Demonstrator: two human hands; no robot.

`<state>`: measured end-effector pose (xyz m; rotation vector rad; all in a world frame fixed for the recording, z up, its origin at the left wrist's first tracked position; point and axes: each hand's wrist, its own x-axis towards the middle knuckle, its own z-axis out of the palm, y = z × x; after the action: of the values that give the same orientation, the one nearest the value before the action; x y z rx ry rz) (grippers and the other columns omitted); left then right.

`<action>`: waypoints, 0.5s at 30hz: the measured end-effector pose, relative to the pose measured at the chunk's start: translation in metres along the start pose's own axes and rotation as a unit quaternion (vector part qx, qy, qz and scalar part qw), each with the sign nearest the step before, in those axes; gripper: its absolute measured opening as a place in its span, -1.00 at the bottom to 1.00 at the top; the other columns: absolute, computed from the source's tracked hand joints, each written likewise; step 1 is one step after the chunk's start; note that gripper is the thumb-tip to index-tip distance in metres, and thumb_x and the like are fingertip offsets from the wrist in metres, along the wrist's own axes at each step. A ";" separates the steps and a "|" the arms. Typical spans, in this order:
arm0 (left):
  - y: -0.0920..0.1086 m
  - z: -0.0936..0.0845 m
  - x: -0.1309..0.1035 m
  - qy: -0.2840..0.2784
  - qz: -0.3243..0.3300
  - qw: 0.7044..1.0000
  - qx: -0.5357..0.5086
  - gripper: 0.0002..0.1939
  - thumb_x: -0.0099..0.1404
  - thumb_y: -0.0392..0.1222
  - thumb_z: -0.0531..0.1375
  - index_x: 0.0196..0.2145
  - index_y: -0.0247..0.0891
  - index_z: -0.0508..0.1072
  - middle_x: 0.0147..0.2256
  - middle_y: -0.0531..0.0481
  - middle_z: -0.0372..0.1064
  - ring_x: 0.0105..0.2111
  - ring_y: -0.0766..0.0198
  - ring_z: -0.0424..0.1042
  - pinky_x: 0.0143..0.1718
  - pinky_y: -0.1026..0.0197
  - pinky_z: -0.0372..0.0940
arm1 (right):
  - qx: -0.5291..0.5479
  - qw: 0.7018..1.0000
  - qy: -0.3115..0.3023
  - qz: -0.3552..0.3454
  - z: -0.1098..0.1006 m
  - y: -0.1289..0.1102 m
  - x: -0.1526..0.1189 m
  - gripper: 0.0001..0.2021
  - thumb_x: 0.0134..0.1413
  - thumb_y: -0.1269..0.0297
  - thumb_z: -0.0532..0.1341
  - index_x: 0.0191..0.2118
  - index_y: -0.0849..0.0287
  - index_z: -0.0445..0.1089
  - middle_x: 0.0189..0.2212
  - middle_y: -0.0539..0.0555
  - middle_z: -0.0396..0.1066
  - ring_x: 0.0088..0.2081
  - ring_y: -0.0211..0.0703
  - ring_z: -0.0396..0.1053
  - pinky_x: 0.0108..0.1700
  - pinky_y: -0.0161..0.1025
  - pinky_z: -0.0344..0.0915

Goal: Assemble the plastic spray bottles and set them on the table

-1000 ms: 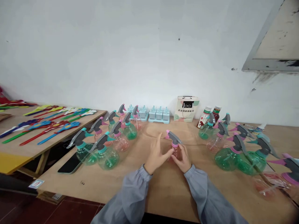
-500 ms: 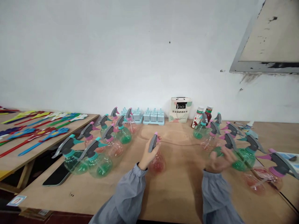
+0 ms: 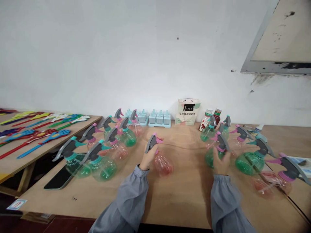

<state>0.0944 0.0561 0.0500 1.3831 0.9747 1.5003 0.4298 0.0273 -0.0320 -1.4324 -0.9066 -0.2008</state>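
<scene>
Near the middle of the table stands a pink spray bottle point(image 3: 164, 164), and my left hand point(image 3: 148, 158) is wrapped round its neck under the grey trigger head. On the right, my right hand point(image 3: 221, 161) grips a green spray bottle point(image 3: 209, 158) with a grey and pink head, its fingers at the neck and partly hiding it. More green and pink bottles stand around it, among them a green one point(image 3: 250, 163) and a pink one point(image 3: 272, 184) to the right. Several others stand on the left, the nearest a green bottle point(image 3: 104, 168).
A phone point(image 3: 58, 179) lies at the left. Light-blue moulds point(image 3: 159, 119), a paper bag point(image 3: 187, 113) and two drink bottles point(image 3: 205, 120) stand at the back. On the left table point(image 3: 31, 158) lie coloured hand-shaped items. A thin dark rod crosses the right side.
My left hand has shifted slightly left, and its bottle's head now points right. My right hand has moved a little left and closed on a bottle, which is now further left.
</scene>
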 end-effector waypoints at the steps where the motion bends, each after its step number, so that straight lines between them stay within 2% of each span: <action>1: 0.002 0.000 0.002 -0.008 -0.007 1.000 -0.006 -0.62 0.04 -0.12 0.18 -0.17 -0.21 0.54 -0.26 -0.07 0.56 -0.11 0.11 0.50 0.02 0.08 0.33 | 0.003 1.000 -0.019 -0.005 0.009 -0.004 -0.008 -0.48 0.05 -0.15 0.23 -0.05 0.19 0.35 -0.18 0.22 0.44 -0.10 0.16 0.42 0.03 0.19 0.33; 3: 0.006 0.000 0.005 -0.040 -0.017 0.999 -0.031 -0.60 -0.01 -0.14 0.19 -0.18 -0.22 0.54 -0.23 -0.08 0.58 -0.10 0.09 0.51 0.03 0.07 0.32 | 0.024 0.996 -0.073 -0.038 0.028 -0.011 -0.026 -0.45 0.07 -0.14 0.24 0.03 0.19 0.32 -0.12 0.23 0.44 -0.07 0.11 0.42 0.05 0.15 0.34; 6: 0.014 -0.001 0.012 -0.109 -0.052 0.988 -0.094 -0.59 -0.04 -0.16 0.17 -0.19 -0.25 0.54 -0.22 -0.12 0.59 -0.07 0.04 0.52 0.02 0.05 0.33 | 0.061 0.986 -0.136 -0.069 0.056 -0.017 -0.047 -0.37 0.09 -0.14 0.24 0.15 0.18 0.23 0.04 0.28 0.39 0.08 0.10 0.37 0.15 0.13 0.30; 9: 0.024 -0.001 0.019 -0.185 -0.103 0.969 -0.126 -0.59 -0.06 -0.18 0.17 -0.20 -0.28 0.55 -0.23 -0.17 0.59 -0.02 -0.05 0.51 -0.02 0.02 0.34 | 0.103 0.976 -0.185 -0.044 0.079 -0.017 -0.056 -0.32 0.10 -0.15 0.24 0.22 0.16 0.17 0.13 0.29 0.34 0.15 0.08 0.34 0.20 0.13 0.28; 11: 0.030 0.000 0.026 -0.223 -0.105 0.961 -0.125 -0.59 -0.07 -0.20 0.18 -0.22 -0.30 0.56 -0.24 -0.18 0.59 0.00 -0.08 0.50 0.00 0.00 0.34 | 0.133 0.968 -0.211 -0.027 0.090 -0.016 -0.056 -0.29 0.08 -0.17 0.25 0.23 0.14 0.16 0.16 0.29 0.32 0.17 0.08 0.32 0.24 0.15 0.24; 15: 0.031 0.003 0.042 -0.241 -0.085 0.958 -0.131 -0.59 -0.12 -0.23 0.17 -0.26 -0.30 0.59 -0.26 -0.15 0.59 -0.06 -0.06 0.54 -0.04 0.01 0.39 | 0.174 0.950 -0.257 -0.006 0.105 -0.014 -0.055 -0.25 0.01 -0.18 0.30 0.22 0.12 0.17 0.17 0.26 0.33 0.20 0.11 0.31 0.27 0.18 0.21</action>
<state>0.0938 0.0854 0.0931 1.3435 0.5482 1.0482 0.3411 0.0980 -0.0687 -1.1609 -1.3027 0.3296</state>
